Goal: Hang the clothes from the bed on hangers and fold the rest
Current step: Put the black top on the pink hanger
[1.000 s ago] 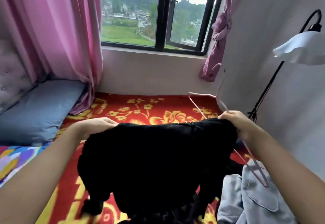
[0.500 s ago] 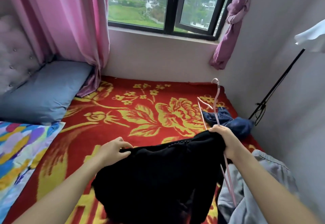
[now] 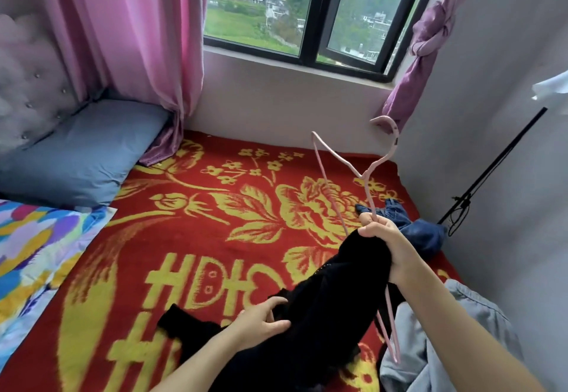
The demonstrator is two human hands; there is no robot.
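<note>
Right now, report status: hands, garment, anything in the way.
Right hand grips pink hanger and black garment together. Left hand holds garment's lower part. Jeans, grey clothing lie to the right.

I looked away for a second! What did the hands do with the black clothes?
The left hand released the upper edge of the black top and moved down to grip it lower. The top now slants, no longer spread. The right hand still grips top and pink hanger.

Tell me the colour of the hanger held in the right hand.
Pale pink: the hanger shows clearest in the head view, against the red blanket.
</note>
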